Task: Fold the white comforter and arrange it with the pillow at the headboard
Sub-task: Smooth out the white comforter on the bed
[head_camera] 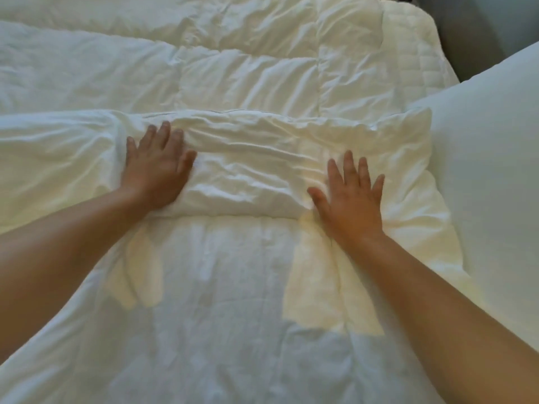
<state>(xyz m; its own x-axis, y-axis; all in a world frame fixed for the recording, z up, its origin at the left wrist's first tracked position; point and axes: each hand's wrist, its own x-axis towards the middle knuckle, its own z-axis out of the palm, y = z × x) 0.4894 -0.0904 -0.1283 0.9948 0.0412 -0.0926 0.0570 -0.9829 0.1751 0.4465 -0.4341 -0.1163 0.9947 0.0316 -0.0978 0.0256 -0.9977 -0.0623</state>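
Note:
The white comforter [250, 83] covers nearly the whole bed, puffy and wrinkled, with a folded-over edge running across the middle of the view. My left hand [157, 166] lies flat with spread fingers on the left part of that folded edge. My right hand [351, 196] presses flat with straight fingers on the fold further right. A smooth white pillow [490, 170] lies at the right side, touching the comforter's right edge.
The quilted white mattress cover [417, 45] shows bare at the far right corner of the bed. Beyond it is dark floor [466, 33]. Sunlight patches fall on the comforter in front of me.

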